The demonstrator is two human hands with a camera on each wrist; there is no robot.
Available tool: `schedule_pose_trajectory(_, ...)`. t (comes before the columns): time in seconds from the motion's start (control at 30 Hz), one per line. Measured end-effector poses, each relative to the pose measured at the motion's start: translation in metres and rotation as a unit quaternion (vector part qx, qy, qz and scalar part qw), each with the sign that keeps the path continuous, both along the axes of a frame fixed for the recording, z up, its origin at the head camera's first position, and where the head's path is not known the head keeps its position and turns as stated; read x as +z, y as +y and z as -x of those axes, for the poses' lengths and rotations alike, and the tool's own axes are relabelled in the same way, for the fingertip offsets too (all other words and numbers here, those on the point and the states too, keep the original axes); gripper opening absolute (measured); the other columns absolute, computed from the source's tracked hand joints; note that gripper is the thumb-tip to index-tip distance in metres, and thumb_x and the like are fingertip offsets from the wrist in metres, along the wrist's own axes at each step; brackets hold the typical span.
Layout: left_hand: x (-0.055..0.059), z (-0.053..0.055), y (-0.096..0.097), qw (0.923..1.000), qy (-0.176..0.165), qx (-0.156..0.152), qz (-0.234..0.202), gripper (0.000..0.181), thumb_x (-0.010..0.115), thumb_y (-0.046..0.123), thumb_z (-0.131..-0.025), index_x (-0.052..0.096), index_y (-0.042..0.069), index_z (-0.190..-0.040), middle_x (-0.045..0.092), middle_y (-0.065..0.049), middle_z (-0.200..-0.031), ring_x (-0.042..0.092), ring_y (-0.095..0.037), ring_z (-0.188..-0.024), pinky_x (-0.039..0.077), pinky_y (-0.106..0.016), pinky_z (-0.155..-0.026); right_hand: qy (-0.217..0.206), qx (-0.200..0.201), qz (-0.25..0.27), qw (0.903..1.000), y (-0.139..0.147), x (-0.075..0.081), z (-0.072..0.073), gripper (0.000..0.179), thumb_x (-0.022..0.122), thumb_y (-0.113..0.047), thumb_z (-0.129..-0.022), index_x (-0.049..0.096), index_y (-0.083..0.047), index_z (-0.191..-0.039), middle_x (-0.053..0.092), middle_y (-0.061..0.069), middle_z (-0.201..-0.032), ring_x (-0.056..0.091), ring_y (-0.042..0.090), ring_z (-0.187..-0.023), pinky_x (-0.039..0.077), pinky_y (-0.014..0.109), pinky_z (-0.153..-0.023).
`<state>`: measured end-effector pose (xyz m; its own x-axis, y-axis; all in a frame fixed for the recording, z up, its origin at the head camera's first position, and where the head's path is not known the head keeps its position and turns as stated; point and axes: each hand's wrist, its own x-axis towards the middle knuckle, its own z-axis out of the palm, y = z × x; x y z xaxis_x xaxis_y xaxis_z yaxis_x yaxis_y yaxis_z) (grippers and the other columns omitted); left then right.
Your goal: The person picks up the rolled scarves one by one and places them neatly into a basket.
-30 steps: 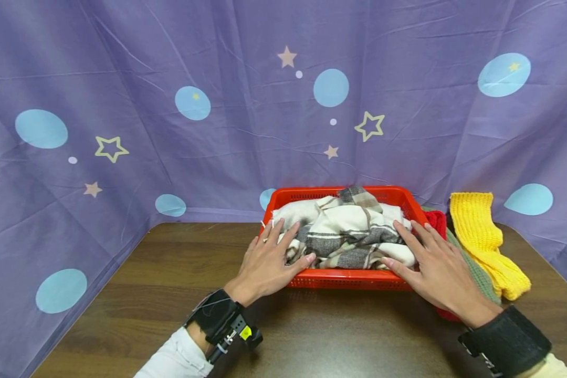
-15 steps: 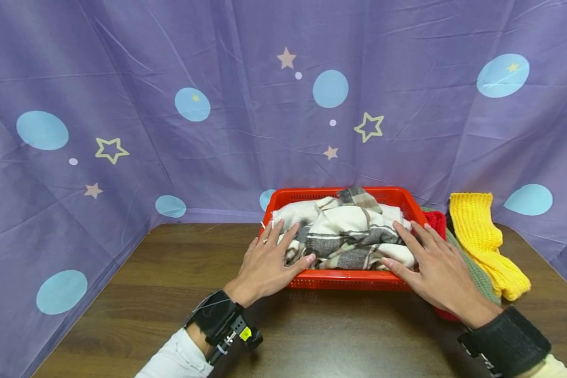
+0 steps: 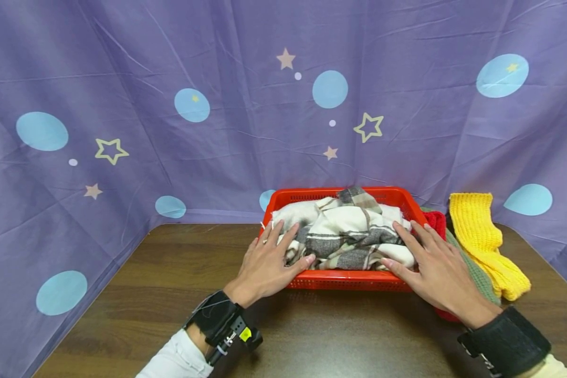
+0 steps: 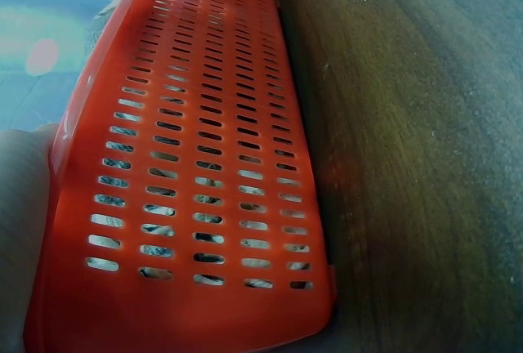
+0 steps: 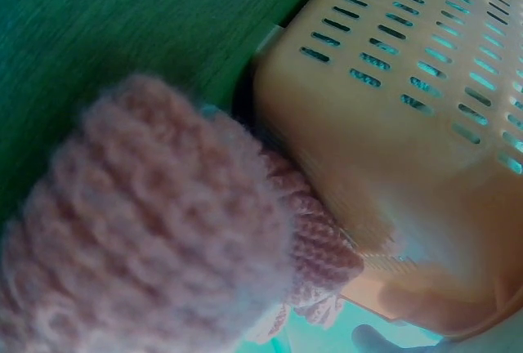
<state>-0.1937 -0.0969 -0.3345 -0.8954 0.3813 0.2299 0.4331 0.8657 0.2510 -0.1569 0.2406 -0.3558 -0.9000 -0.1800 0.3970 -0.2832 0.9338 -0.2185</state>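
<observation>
A red slotted plastic basket stands on the table, filled with a crumpled plaid cloth in white, grey and beige. My left hand lies over the basket's near left corner, fingers spread and touching the cloth's edge. At the near right corner, my right hand rests the same way, its fingers extended over the rim. Neither hand grips anything. In the left wrist view, the basket's front wall shows cloth through its slots, and a sliver of the left hand appears at the left edge.
Right of the basket lie a yellow knitted piece, a green knitted piece and a red one, partly hidden. The right wrist view shows a knitted piece close against the basket. A purple patterned curtain hangs behind the brown table.
</observation>
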Motion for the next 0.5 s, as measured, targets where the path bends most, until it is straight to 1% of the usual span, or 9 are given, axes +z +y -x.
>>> schedule_pose_trajectory(0.5,-0.0001,-0.0001,0.0000,1.0000,-0.002,0.001,0.000,0.084,0.043,0.073,-0.094,0.028,0.025,-0.161,0.021,-0.012,-0.167,0.013,-0.032,-0.155,0.020,-0.063,-0.117,-0.001,0.000,-0.001,1.0000,0.0003,0.0002,-0.0002,0.086,0.060,-0.063,-0.092,0.032,-0.018,-0.160,0.036,0.030,-0.154,0.033,0.057,-0.137,0.026,0.079,-0.100)
